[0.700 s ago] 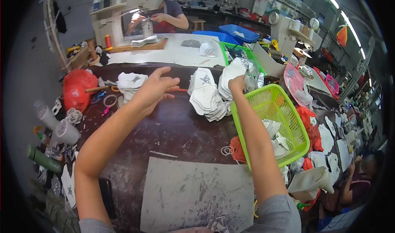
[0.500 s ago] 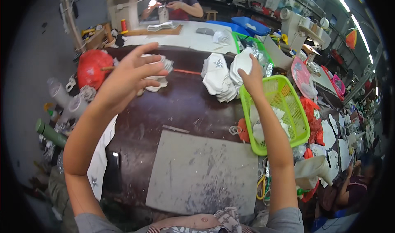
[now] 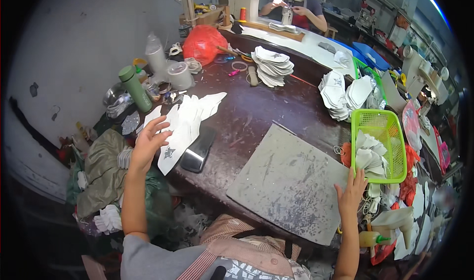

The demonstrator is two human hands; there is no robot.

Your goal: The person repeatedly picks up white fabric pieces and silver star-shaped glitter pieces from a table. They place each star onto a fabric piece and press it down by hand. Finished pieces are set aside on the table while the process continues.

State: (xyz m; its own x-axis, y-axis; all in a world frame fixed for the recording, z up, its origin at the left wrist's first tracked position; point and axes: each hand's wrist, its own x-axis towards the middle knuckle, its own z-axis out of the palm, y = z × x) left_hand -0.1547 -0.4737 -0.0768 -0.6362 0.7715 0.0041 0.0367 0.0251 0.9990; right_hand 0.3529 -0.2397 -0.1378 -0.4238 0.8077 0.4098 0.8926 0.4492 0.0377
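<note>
My left hand (image 3: pixel 148 147), fingers spread and holding nothing, is at the near edge of some loose white cut pieces (image 3: pixel 190 119) with a grey star print; whether it touches them I cannot tell. Beside these pieces lies a dark, shiny flat object like a phone (image 3: pixel 198 150). My right hand (image 3: pixel 351 193) has its fingers stretched out by the near left corner of a lime-green plastic basket (image 3: pixel 379 116). White pieces (image 3: pixel 371 156) lie in the basket. Behind it stand two stacks of white shaped pieces (image 3: pixel 334 94), and another stack (image 3: pixel 273 66) sits farther left.
A worn grey board (image 3: pixel 291 181) covers the near part of the dark table. At left are a green bottle (image 3: pixel 136 88), a white roll (image 3: pixel 179 76) and a red plastic bag (image 3: pixel 203 45). Beyond the table, a person works at a sewing machine (image 3: pixel 256 3).
The view has swung left. My left hand has moved from near the far left stack to the loose star-printed pieces. My right hand has left the stack behind the basket for the basket's near corner.
</note>
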